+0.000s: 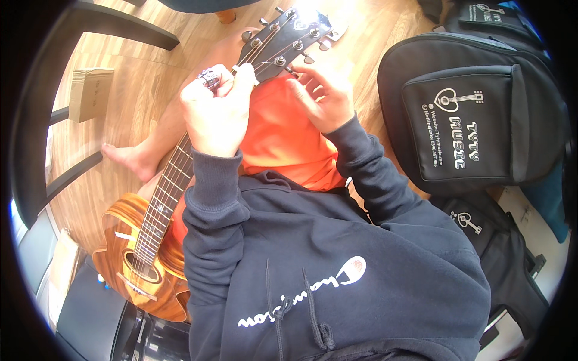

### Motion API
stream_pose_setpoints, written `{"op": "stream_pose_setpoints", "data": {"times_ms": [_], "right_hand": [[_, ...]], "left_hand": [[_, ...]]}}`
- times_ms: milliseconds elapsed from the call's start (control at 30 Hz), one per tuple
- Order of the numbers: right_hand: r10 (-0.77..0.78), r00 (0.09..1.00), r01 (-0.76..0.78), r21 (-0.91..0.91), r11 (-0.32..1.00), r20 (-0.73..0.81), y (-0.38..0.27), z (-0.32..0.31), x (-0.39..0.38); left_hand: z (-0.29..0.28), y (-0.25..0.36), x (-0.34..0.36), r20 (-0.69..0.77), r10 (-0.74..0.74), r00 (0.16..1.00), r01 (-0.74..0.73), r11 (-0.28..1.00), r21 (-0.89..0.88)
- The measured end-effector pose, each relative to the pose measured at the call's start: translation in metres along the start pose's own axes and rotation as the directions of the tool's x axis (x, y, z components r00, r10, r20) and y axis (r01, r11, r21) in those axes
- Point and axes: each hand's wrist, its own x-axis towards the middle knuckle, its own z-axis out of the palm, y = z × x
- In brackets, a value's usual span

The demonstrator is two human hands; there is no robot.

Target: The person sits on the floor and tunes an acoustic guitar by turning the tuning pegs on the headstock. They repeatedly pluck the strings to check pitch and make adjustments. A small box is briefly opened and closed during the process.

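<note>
We observe an acoustic guitar (158, 240) lying diagonally across the person's lap, its brown wooden body at the lower left of the view and its dark headstock (288, 37) at the top centre, above the wooden floor (138, 90). The neck (171, 180) runs up from the sound hole, over the orange shorts (283, 138), to the nut. The left hand (217, 111) is closed around the top of the neck just below the headstock, the fingers curled over the strings; a metal ring (210, 77) shows on one finger. We cannot tell which strings are pressed. The right hand (325, 99) lies just beside the lower right edge of the headstock with the fingers partly curled and the fingertips (296, 84) near one of the tuning pegs (291, 70) on that side; we cannot tell whether it grips the peg or only touches it. Both forearms wear dark blue hoodie sleeves (361, 162). A bare foot (129, 159) rests on the floor to the left of the neck. A black padded guitar bag (475, 108) with white print lies on the right, well apart from the guitar, and a second black bag (500, 253) lies below it. Dark chair legs (78, 36) curve along the left, and a small cardboard box (90, 93) sits behind them.
</note>
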Motion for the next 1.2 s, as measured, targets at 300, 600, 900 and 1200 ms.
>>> {"op": "stream_pose_setpoints", "data": {"times_ms": [300, 600, 900, 1200], "right_hand": [[0.070, 0.997, -0.063, 0.137, 0.989, -0.044, 0.024, 0.020, 0.004], [0.483, 0.857, -0.515, 0.353, 0.781, 0.181, -0.008, 0.005, 0.013], [0.448, 0.604, -0.769, 0.630, 0.109, 0.660, 0.015, -0.005, 0.018], [0.632, 0.659, -0.709, 0.616, 0.342, 0.407, -0.002, 0.006, 0.014]], "left_hand": [[-0.013, -0.023, 0.000, 0.016, 0.006, 1.000, -0.003, 0.982, -0.188], [-0.027, -0.023, -0.007, 0.068, 0.073, 0.995, -0.066, 0.993, -0.100], [-0.037, -0.027, -0.018, 0.029, 0.103, 0.994, -0.097, 0.982, -0.159], [-0.043, -0.040, -0.021, 0.014, 0.181, 0.983, -0.174, 0.965, -0.198]]}}
